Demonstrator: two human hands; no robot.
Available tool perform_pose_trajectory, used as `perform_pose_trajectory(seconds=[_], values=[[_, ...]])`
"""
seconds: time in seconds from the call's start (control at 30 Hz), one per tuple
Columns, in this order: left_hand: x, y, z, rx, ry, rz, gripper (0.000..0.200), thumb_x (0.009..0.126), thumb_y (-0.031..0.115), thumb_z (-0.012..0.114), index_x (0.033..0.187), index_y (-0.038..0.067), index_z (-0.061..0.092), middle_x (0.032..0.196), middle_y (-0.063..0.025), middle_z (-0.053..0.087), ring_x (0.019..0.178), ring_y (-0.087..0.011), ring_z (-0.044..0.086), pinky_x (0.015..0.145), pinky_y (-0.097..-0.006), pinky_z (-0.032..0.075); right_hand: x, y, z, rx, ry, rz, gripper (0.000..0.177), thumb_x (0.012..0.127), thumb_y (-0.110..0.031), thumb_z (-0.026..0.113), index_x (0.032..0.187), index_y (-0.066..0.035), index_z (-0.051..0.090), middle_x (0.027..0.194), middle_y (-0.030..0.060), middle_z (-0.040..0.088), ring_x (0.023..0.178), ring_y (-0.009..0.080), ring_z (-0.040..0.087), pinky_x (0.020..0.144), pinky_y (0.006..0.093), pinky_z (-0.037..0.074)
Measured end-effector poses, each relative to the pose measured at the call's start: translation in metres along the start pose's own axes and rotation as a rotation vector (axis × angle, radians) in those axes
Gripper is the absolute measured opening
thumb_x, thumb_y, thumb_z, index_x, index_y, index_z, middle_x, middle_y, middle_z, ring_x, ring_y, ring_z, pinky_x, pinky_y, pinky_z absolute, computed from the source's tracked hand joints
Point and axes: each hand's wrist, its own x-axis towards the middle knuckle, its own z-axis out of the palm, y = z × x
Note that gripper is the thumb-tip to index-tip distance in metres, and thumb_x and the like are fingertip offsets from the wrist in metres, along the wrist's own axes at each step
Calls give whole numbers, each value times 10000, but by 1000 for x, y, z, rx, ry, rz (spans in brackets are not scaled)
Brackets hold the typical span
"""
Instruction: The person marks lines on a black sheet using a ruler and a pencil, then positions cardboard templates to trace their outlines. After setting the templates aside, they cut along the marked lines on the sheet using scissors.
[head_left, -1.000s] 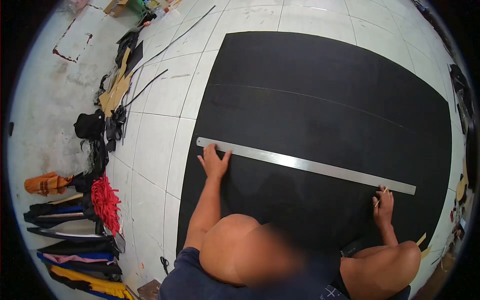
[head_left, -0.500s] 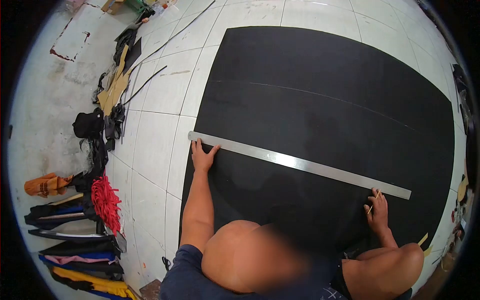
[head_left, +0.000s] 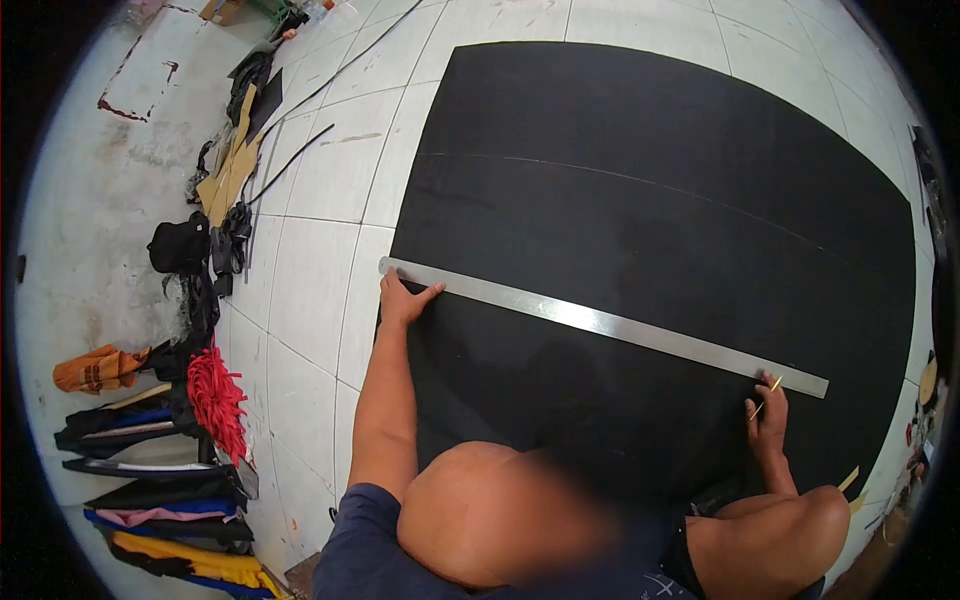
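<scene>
A long steel ruler (head_left: 600,322) lies slantwise across a large black sheet (head_left: 640,215) on the floor. My left hand (head_left: 403,302) presses at the ruler's left end, thumb and fingers spread along its lower edge. Close to the right end, my right hand (head_left: 770,418) touches the same edge with its fingertips. Between its curled fingers is a thin yellowish pencil-like stick (head_left: 776,384), partly hidden by the hand. A faint pale line (head_left: 620,178) runs across the sheet above the ruler.
White floor tiles (head_left: 310,270) surround the sheet. To the left are a bundle of red strips (head_left: 215,400), folded fabrics (head_left: 170,515), an orange cloth (head_left: 98,370), a black bag (head_left: 180,246) and tan scraps (head_left: 232,175). Yellowish scraps (head_left: 852,480) lie by my right knee.
My right hand has shifted slightly right along the ruler, and the stick in it has tilted. My left fingers have drawn in a little at the ruler's end. The view has shifted slightly.
</scene>
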Motion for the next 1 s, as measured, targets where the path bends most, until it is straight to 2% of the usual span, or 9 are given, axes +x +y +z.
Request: perform_pose_trajectory(seconds=[0.1,0.2,0.23,0.47,0.5,0.63,0.87,0.97,1.0], values=[[9,2,-4,96,-91,-20,1243,643,657,856,1495,-74,322,1498,-275,368,1400,-390,401,1151,-438,383,2,16,-2,-47,84,123,327,964,-141,635,1265,-42,554,1502,185,476,1402,382,433,1151,489,334],[10,8,-9,102,-142,-60,1260,640,670,849,1493,-88,315,1521,-285,337,1412,-393,387,1153,-438,382,0,20,-9,-150,146,100,286,963,-120,627,1226,-21,568,1487,183,490,1360,381,468,1127,461,363],[12,8,-5,91,-143,-31,1257,640,672,847,1485,-97,322,1520,-291,339,1415,-396,383,1152,-441,381,-3,26,-9,-143,102,129,310,979,-162,628,1259,-43,566,1512,161,469,1398,373,432,1146,487,339],[17,-8,0,19,-114,71,1244,644,675,843,1441,-151,362,1480,-325,407,1398,-423,409,1154,-448,370,-5,25,-8,-110,107,175,336,973,-142,639,1282,-41,553,1479,170,489,1389,364,442,1131,486,362],[18,-8,-1,21,-115,65,1243,644,674,844,1439,-154,364,1478,-325,410,1394,-424,414,1153,-447,370,-5,24,-7,-109,106,211,332,960,-146,645,1258,-24,565,1505,177,479,1391,385,439,1151,455,343],[20,-13,-1,-1,-124,79,1245,643,677,846,1423,-170,371,1453,-319,431,1360,-406,450,1140,-446,382,-4,23,-9,-152,118,163,345,955,-147,650,1265,-24,562,1486,190,492,1375,388,455,1137,459,360],[51,-37,8,65,-220,112,1252,629,648,880,1413,-178,360,1440,-321,429,1340,-393,458,1126,-459,383,-4,24,-14,-127,206,170,358,874,-169,730,1194,-50,621,1399,192,554,1248,402,535,1058,500,411],[48,-32,8,19,-191,165,1229,605,623,900,1383,-183,395,1406,-316,468,1296,-401,497,1094,-463,412,-7,24,-7,-186,234,160,358,901,-212,711,1206,-65,593,1427,165,534,1325,382,487,1105,521,372],[48,-30,6,22,-242,157,1267,614,623,893,1418,-190,348,1453,-332,416,1354,-410,446,1135,-464,375,-8,24,-4,-197,240,169,359,910,-223,705,1211,-69,584,1437,155,526,1353,371,470,1121,530,356]])
